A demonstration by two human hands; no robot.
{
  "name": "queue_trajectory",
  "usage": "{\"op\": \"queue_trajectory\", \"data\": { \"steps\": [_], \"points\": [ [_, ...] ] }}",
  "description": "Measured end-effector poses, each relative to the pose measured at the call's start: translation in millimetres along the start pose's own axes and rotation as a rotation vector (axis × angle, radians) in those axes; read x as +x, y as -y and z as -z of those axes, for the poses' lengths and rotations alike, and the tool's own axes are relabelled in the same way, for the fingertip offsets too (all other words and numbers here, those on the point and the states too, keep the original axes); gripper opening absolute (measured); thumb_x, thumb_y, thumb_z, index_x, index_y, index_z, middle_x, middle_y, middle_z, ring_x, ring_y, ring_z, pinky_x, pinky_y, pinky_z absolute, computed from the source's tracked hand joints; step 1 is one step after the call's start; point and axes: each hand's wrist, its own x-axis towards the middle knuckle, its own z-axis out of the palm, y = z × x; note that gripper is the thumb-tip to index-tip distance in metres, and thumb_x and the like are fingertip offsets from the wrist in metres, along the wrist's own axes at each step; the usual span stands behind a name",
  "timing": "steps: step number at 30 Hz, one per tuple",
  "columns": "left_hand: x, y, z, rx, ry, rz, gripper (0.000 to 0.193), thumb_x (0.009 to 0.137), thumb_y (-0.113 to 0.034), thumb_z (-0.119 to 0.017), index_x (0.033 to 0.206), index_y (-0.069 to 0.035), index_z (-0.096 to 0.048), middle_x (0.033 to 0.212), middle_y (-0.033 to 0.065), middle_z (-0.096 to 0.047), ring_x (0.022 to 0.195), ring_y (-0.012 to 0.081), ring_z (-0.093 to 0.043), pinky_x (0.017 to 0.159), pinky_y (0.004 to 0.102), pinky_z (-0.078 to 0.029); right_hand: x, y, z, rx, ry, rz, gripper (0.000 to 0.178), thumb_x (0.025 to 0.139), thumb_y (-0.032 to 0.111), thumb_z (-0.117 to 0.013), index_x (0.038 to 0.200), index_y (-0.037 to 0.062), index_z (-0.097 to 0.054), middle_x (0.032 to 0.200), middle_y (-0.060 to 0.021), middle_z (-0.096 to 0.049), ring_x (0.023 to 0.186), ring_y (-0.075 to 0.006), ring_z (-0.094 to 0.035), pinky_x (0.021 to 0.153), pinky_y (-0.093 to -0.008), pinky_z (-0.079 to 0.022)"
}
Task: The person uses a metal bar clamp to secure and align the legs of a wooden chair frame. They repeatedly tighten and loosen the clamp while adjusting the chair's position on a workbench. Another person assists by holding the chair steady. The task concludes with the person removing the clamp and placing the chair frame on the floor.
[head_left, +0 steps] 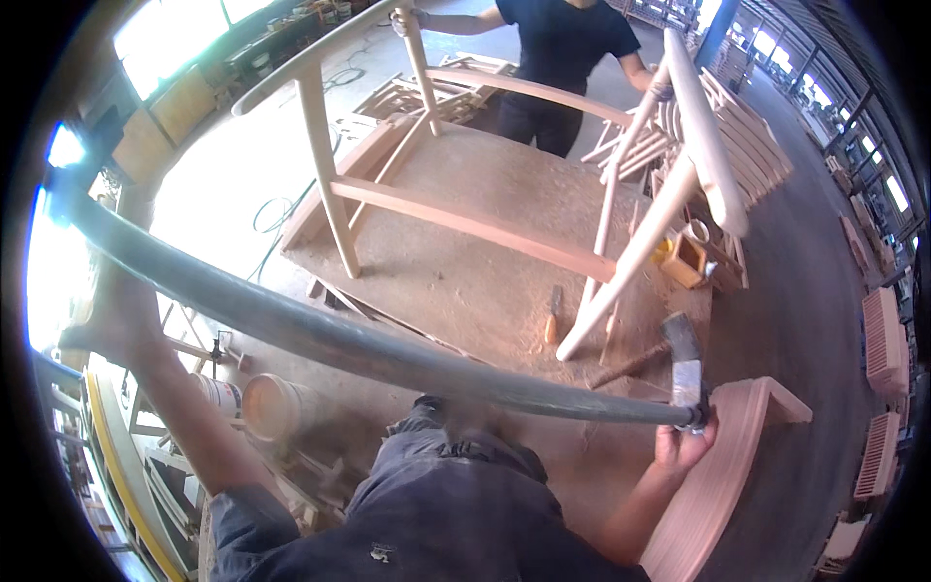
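A long grey metal pipe clamp [369,357] slants across in front of me, from the upper left to the lower right. My right hand [685,446] closes round its right end, by the metal jaw [687,380]. My left hand [118,296] is raised near the other end; glare and blur hide its fingers. Beyond the pipe, a pale wooden chair frame [475,225] stands on the worktable [436,276]. A brown wooden handle [630,370] lies near the jaw, seemingly part of a hammer. A chisel-like tool with a wooden grip [552,328] rests by the frame's leg.
Across the table a co-worker [562,48] in dark clothes has both hands on the frame. A curved wooden piece [713,485] is beside my right arm. Buckets [276,405] stand at lower left. A wooden box [687,262] and stacked slatted parts [742,136] are on the right.
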Motion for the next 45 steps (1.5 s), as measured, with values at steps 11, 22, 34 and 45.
{"op": "queue_trajectory", "data": {
  "steps": [11, 22, 34, 45],
  "points": [
    [77.2, 127.9, 272.6, -0.103, -0.128, 0.425, 0.074, 0.099, -0.036, -0.064, 0.144, 0.015, -0.036, 0.141, 0.0325, -0.049, 0.134, 0.0397, -0.05, 0.118, 0.0502, -0.038, 59.1, -71.9, -25.6, -0.443, -0.204, 0.222, 0.057, 0.097, 0.028, -0.058, 0.144, -0.0031, -0.049, 0.149, -0.0184, -0.052, 0.139, -0.0329, -0.048, 0.118, -0.0504, -0.037],
    [68.1, 348.9, 382.4, 0.145, -0.523, 0.449, 0.051, 0.104, -0.038, -0.051, 0.126, 0.008, -0.057, 0.122, 0.0199, -0.066, 0.117, 0.0349, -0.063, 0.107, 0.0502, -0.049, 151.8, -38.1, -25.0, -0.51, -0.327, 0.233, 0.054, 0.103, 0.04, -0.057, 0.137, -0.0019, -0.053, 0.136, -0.0174, -0.061, 0.128, -0.0338, -0.056, 0.111, -0.0518, -0.043],
    [81.4, 357.3, 344.7, 0.413, -0.585, 0.543, 0.054, 0.107, -0.037, -0.041, 0.129, 0.01, -0.054, 0.128, 0.0241, -0.062, 0.126, 0.0357, -0.058, 0.11, 0.0498, -0.046, 188.5, -60.2, 20.3, -0.48, -0.698, 0.324, 0.032, 0.09, 0.026, -0.078, 0.116, 0.0149, -0.065, 0.105, -0.0028, -0.07, 0.096, -0.0224, -0.066, 0.081, -0.0453, -0.057],
    [64.6, 368.1, 249.2, 0.66, -0.806, 0.472, 0.076, 0.108, -0.052, -0.015, 0.131, 0.01, -0.054, 0.126, 0.0245, -0.065, 0.122, 0.037, -0.061, 0.112, 0.0505, -0.046, 198.7, -71.5, 5.9, -0.598, -0.767, 0.324, 0.018, 0.1, 0.017, -0.063, 0.116, 0.0111, -0.066, 0.105, -0.0021, -0.071, 0.094, -0.0165, -0.068, 0.075, -0.0373, -0.057]
  ]
}}
